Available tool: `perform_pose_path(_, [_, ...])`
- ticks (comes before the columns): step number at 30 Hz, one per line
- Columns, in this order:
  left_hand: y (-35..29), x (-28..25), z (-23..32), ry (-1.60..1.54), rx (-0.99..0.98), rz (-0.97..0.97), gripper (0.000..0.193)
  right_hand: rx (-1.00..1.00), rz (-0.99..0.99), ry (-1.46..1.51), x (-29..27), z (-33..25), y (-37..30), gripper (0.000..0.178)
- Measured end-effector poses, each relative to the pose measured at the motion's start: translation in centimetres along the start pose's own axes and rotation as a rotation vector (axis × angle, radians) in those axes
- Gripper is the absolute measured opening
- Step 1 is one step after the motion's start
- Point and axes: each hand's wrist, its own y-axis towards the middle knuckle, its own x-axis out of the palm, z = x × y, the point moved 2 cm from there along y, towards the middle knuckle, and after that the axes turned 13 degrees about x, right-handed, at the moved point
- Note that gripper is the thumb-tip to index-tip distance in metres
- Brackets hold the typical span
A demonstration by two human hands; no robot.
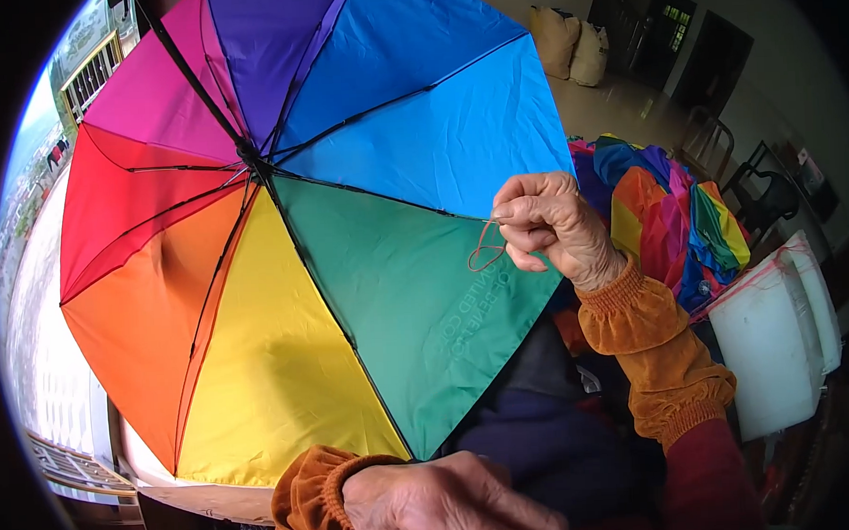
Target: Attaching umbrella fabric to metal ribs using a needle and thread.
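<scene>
An opened rainbow umbrella [338, 240] fills the middle and left, its underside with black ribs and shaft facing me. My right hand [546, 224] is raised in front of the edge where the blue and green panels meet. Thumb and forefinger pinch a thin reddish thread [481, 258], which hangs in a small loop before the green panel; whether a needle is in the pinch is too small to tell. Low in view, by the yellow panel's edge, my left hand [444, 503] is curled closed. Its fingertips, and whatever they hold, are hidden.
Folded rainbow umbrella cloth [673, 216] is heaped at the right, beside a white plastic jug [769, 335] with a handle. Behind stand chairs [708, 144] and stuffed sacks [571, 45]. A railing [92, 71] runs at the far left.
</scene>
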Motion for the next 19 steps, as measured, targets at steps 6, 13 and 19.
perform_pose_path(6, [-0.3,1.5,0.5,-0.14,-0.033,0.097,0.009,-0.001,-0.01,0.009,0.6,-0.2,-0.3,0.008])
perform_pose_path(13, [-3.0,-3.8,-0.5,0.691,-0.05,0.778,0.011,0.018,-0.026,0.009,1.4,0.1,-0.5,0.008])
perform_pose_path(19, [-5.6,-8.1,-3.1,0.827,-0.307,1.178,0.019,0.083,-0.055,-0.021,2.2,0.8,-0.3,0.008])
